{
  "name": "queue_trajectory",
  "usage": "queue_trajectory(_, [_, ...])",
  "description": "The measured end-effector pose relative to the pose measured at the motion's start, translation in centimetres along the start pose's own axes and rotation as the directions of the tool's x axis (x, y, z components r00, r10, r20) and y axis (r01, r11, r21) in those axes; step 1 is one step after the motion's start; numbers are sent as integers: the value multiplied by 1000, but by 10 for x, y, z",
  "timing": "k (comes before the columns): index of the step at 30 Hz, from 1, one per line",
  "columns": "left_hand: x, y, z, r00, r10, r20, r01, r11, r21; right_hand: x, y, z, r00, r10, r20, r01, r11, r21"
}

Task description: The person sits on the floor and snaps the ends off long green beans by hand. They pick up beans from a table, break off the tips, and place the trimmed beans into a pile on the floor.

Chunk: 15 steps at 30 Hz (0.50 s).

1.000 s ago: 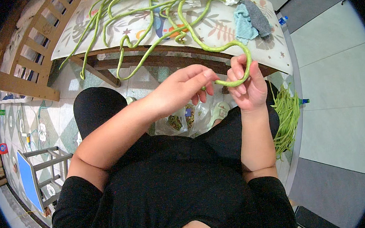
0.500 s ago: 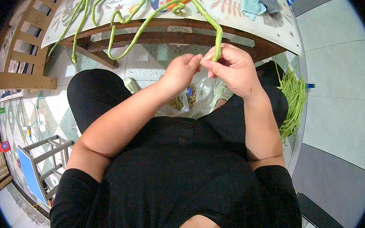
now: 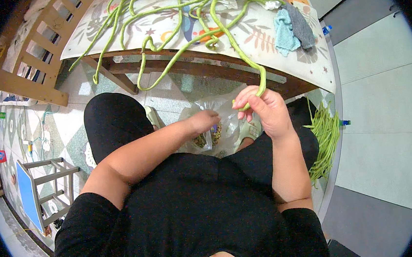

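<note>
My right hand is closed on the end of a long green bean, the rest of which runs up onto the table among other long beans. Lower and to the left, my left hand is over a clear plastic bag on the floor between my feet. Small bits, brownish and greenish, lie in the bag. The left fingers are blurred and partly turned from view, so whether they pinch anything does not show.
The table has a patterned cover, with a blue cloth and a grey cloth at its right. A pile of long beans lies right of my knee. A blue-topped stool is at left, near a wooden chair.
My left hand has come away from the bean's end and moved down over the bag. My right hand still holds the bean, lower in view. The view has shifted, showing more of the table.
</note>
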State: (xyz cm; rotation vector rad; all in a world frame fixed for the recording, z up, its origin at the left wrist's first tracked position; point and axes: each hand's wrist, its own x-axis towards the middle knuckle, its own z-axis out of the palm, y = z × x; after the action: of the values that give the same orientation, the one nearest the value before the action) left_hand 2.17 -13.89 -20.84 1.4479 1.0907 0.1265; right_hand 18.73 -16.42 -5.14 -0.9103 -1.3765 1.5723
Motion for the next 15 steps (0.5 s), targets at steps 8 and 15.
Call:
queue_trajectory(8, [-47,115,-61,909,396,-129,-320,466,-825,-1,-6,20,958,66,278,118,794,-596])
queue_trajectory(15, [-43,158,-104,935,295,-194,-305,395,-867,-3,-6,34,783,268,561,322,597,-735])
